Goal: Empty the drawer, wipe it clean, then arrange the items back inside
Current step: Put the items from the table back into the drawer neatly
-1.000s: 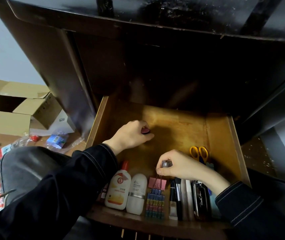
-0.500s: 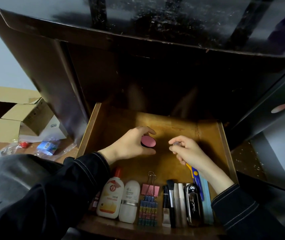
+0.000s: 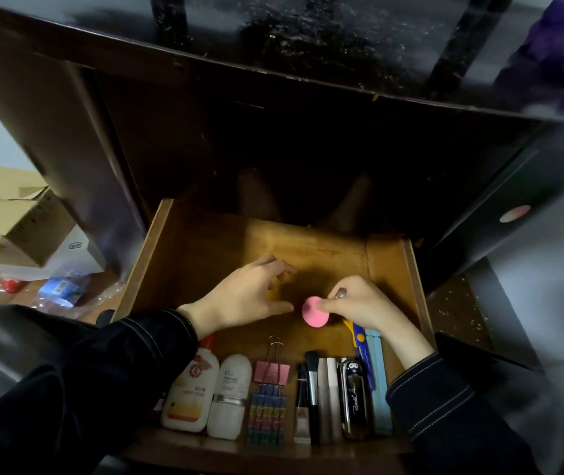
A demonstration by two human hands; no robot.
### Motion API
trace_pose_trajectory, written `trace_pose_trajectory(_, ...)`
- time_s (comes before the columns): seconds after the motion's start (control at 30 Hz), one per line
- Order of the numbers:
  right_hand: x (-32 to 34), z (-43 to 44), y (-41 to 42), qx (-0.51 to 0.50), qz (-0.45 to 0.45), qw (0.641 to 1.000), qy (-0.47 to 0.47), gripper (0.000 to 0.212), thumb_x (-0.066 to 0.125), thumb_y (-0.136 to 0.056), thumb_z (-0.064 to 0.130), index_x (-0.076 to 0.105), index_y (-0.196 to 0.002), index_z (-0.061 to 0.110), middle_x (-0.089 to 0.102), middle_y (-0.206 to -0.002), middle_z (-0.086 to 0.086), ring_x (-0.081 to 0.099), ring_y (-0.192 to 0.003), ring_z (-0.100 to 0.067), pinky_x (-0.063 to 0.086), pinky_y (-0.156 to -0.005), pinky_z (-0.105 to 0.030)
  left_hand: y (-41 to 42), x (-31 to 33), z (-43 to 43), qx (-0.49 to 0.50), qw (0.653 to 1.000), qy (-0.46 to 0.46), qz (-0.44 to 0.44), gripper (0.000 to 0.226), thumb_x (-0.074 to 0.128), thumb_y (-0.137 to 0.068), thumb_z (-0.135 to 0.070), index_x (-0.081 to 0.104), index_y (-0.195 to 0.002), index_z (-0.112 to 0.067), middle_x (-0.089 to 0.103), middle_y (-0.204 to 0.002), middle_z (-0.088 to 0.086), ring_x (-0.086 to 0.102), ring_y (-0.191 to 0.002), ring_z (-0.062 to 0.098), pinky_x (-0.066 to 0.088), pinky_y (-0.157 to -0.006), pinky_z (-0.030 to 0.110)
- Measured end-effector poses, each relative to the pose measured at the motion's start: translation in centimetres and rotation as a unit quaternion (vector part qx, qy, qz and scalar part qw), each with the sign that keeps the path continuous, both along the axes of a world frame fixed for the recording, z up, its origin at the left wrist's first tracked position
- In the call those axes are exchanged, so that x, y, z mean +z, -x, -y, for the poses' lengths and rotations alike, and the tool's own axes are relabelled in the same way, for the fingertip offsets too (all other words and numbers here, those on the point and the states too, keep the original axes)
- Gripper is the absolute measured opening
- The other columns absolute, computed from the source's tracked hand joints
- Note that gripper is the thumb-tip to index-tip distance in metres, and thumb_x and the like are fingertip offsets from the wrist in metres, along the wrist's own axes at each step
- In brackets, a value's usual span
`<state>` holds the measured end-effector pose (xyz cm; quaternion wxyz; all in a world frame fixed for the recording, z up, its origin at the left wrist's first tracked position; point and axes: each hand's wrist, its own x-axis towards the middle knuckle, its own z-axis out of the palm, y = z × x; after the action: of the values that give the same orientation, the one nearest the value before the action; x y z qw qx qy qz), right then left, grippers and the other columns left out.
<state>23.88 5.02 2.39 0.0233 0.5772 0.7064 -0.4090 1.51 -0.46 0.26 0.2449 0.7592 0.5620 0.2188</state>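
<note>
Over drawer (image 3: 143,255): right hand (image 3: 359,306) fingers (image 3: 330,305) pinch pink disc (image 3: 315,317); left hand (image 3: 246,296) fingers (image 3: 275,264) spread, empty.

drawer (image 3: 184,255): amber-brown wood | disc (image 3: 315,311), centre: pink | bottle (image 3: 189,395), 7 o'clock: white, orange label, red cap | binder clip (image 3: 272,371), 6 o'clock: pink | case (image 3: 354,399): black, white script | sleeve (image 3: 119,365): black, white stitching | cloth (image 3: 561,53), 1 o'clock: purple

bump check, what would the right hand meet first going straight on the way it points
Likely the left hand, at its thumb: the right hand, pinching the pink disc, points left at it across a small gap; depth is unclear.
</note>
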Motion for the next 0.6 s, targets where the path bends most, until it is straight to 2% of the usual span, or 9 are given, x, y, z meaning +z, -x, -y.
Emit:
trace_pose_trajectory(0.07, -0.7, 0.1, -0.3, 0.019, 0.087, 0.996, 0.009, 0.032, 0.074, -0.082, 0.039, 0.058, -0.066, 0.017, 0.04, -0.06, 0.0, 0.037, -0.06, -0.021, 0.029, -0.062, -0.037, 0.1, -0.2, -0.1, -0.012, 1.0, 0.002, -0.026, 0.049, 0.075, -0.085, -0.037, 0.058, -0.129, -0.024, 0.057, -0.115, -0.005, 0.06, -0.092, 0.011, 0.052, -0.081, 0.027)
trace_pose_trajectory(0.13, -1.2, 0.2, -0.5, 0.027, 0.13, 0.991, 0.02, 0.029, 0.074, -0.082, 0.039, 0.063, -0.073, 0.013, 0.045, -0.063, 0.0, 0.042, -0.062, -0.021, 0.031, -0.061, -0.034, 0.1, -0.5, -0.1, -0.019, 0.999, 0.011, -0.044, 0.043, 0.073, -0.087, -0.034, 0.06, -0.127, -0.022, 0.058, -0.113, -0.004, 0.06, -0.093, 0.012, 0.052, -0.081, 0.029)
trace_pose_trajectory(0.23, -1.7, 0.2, -0.8, 0.029, 0.162, 0.986, -0.004, 0.032, 0.068, -0.084, 0.026, 0.044, -0.062, 0.022, 0.041, -0.06, 0.003, 0.041, -0.058, -0.021, 0.031, -0.056, -0.032, 0.1, -0.7, -0.2, -0.02, 0.998, 0.018, -0.049, 0.041, 0.072, -0.089, -0.032, 0.061, -0.126, -0.021, 0.058, -0.111, -0.005, 0.059, -0.093, 0.011, 0.052, -0.081, 0.028)
trace_pose_trajectory(0.27, -1.8, 0.3, -0.9, 0.036, 0.17, 0.985, -0.026, 0.029, 0.065, -0.083, 0.021, 0.044, -0.063, 0.021, 0.045, -0.062, 0.003, 0.044, -0.059, -0.022, 0.034, -0.056, -0.031, 0.1, -0.7, -0.2, -0.02, 0.998, 0.019, -0.048, 0.04, 0.071, -0.089, -0.032, 0.061, -0.126, -0.021, 0.059, -0.111, -0.005, 0.059, -0.093, 0.011, 0.052, -0.081, 0.028)
trace_pose_trajectory(0.33, -1.7, 0.4, -1.0, 0.056, 0.18, 0.98, -0.062, 0.008, 0.065, -0.083, 0.02, 0.059, -0.079, 0.022, 0.063, -0.082, 0.003, 0.06, -0.076, -0.022, 0.046, -0.066, -0.032, 0.1, -0.7, -0.3, -0.018, 0.999, 0.019, -0.045, 0.038, 0.071, -0.089, -0.032, 0.061, -0.125, -0.022, 0.059, -0.111, -0.006, 0.06, -0.092, 0.011, 0.052, -0.081, 0.029)
trace_pose_trajectory(0.37, -1.5, 0.5, -0.9, 0.066, 0.174, 0.98, -0.071, 0.007, 0.068, -0.084, 0.026, 0.064, -0.09, 0.025, 0.067, -0.096, 0.005, 0.063, -0.088, -0.02, 0.048, -0.071, -0.033, 0.1, -0.7, -0.3, -0.017, 0.999, 0.019, -0.046, 0.037, 0.07, -0.089, -0.032, 0.061, -0.124, -0.022, 0.059, -0.11, -0.006, 0.06, -0.092, 0.011, 0.052, -0.081, 0.029)
trace_pose_trajectory(0.4, -1.4, 0.7, -0.7, 0.079, 0.165, 0.98, -0.078, 0.016, 0.071, -0.084, 0.033, 0.064, -0.098, 0.028, 0.067, -0.105, 0.007, 0.063, -0.095, -0.018, 0.046, -0.073, -0.033, 0.2, -0.7, -0.3, -0.017, 0.999, 0.02, -0.047, 0.036, 0.07, -0.089, -0.032, 0.062, -0.124, -0.023, 0.059, -0.11, -0.005, 0.06, -0.092, 0.011, 0.052, -0.081, 0.03)
trace_pose_trajectory(0.47, -1.4, 1.1, -0.3, 0.111, 0.161, 0.977, -0.082, 0.032, 0.075, -0.079, 0.045, 0.061, -0.105, 0.031, 0.064, -0.107, 0.009, 0.06, -0.096, -0.016, 0.043, -0.071, -0.032, 0.2, -0.7, -0.3, -0.019, 0.998, 0.024, -0.05, 0.035, 0.069, -0.09, -0.032, 0.063, -0.123, -0.023, 0.059, -0.11, -0.005, 0.06, -0.093, 0.011, 0.052, -0.083, 0.032)
trace_pose_trajectory(0.6, -1.6, 1.6, 0.0, 0.15, 0.202, 0.964, -0.084, 0.047, 0.081, -0.072, 0.048, 0.057, -0.109, 0.031, 0.063, -0.106, 0.006, 0.059, -0.095, -0.02, 0.047, -0.075, -0.034, 0.1, -0.6, -0.3, -0.017, 0.998, 0.024, -0.051, 0.031, 0.069, -0.09, -0.032, 0.065, -0.12, -0.023, 0.058, -0.107, -0.007, 0.059, -0.091, 0.01, 0.053, -0.081, 0.032)
